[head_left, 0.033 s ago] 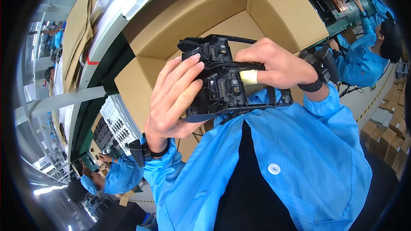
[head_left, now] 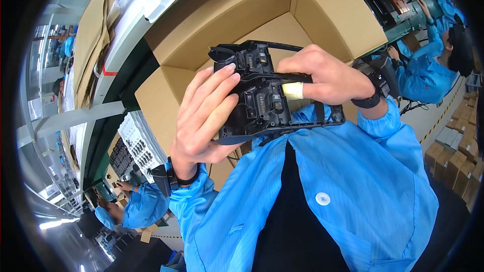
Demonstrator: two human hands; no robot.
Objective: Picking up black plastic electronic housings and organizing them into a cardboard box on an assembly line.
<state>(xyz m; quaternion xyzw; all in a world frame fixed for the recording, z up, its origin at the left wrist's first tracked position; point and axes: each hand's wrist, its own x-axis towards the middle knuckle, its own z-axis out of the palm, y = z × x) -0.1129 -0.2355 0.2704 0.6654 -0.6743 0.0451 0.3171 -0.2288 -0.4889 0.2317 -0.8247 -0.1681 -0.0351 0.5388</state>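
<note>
Two black plastic housings (head_left: 260,102), with metal contacts and open frames, are held side by side over an open cardboard box (head_left: 224,12). My left hand (head_left: 204,116) wraps round their left end, fingers on top and thumb underneath. At the right, my right hand (head_left: 327,75) is closed on the bars of the frames, its index finger bent over the far one. A pale yellow cover (head_left: 293,90) sits on one of its fingertips. Whether the two housings are joined cannot be told.
A white tray (head_left: 135,138) with small black parts lies to the left, near a co-worker in blue (head_left: 146,204). Another co-worker (head_left: 426,65) is at the far right beside a bench with equipment. Stacked cartons (head_left: 454,158) stand along the right edge.
</note>
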